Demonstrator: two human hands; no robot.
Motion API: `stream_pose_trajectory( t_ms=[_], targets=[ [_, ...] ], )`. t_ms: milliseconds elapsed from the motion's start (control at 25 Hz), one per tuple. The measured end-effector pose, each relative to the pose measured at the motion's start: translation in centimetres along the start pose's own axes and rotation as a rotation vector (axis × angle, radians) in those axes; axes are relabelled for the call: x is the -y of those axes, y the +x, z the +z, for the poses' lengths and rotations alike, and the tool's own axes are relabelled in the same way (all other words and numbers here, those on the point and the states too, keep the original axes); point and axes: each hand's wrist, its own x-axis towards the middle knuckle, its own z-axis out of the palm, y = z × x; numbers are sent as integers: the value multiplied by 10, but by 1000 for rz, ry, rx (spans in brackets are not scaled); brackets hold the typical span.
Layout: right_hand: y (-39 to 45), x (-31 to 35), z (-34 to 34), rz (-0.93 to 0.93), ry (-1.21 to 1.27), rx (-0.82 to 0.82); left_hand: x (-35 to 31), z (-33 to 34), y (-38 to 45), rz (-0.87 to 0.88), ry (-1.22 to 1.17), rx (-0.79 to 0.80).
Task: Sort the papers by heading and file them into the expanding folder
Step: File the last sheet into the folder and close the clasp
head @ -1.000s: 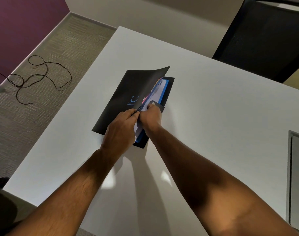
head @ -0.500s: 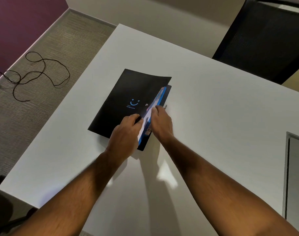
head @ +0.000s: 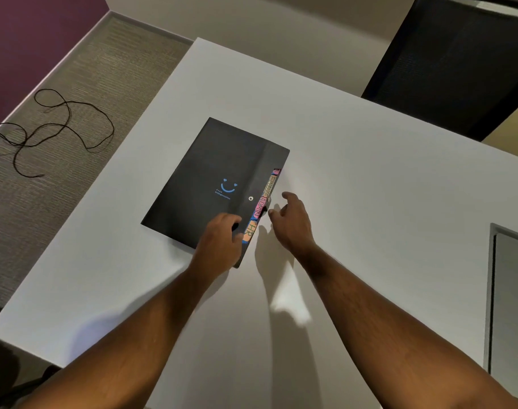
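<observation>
Expanding folder (head: 210,184) lay flat mid-table (head: 370,202), cover down, labelled tabs (head: 259,208) poking out the right edge; no loose papers seen, filing looked done; left hand (head: 219,246) rested on its near corner, grip unclear; right hand (head: 291,222) hovered beside it, loosely spread, empty.

Folder (head: 210,175): black, with a blue smile mark and a silver snap. Tabs (head: 259,209) along its right edge: pink, orange, blue. Desk (head: 370,187): plain white. Carpet (head: 60,84): grey-beige, fine ribbed weave. Wall (head: 21,33): purple. Chair (head: 458,60): black. Cord (head: 54,125): black.
</observation>
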Motion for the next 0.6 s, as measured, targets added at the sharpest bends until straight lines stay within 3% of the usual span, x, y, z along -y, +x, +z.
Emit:
stream_pose_trajectory(
  t_ms=[200, 360, 600],
  targets=[
    [8, 1, 10, -79, -2, 66, -8, -6, 39, -152, -111, 85],
    [12, 0, 15, -117, -29, 79, -13, -3, 70, -347, -391, 50],
    [12, -9, 22, -243, -127, 102, -18, 5, 89, -232, -228, -67]
  ],
)
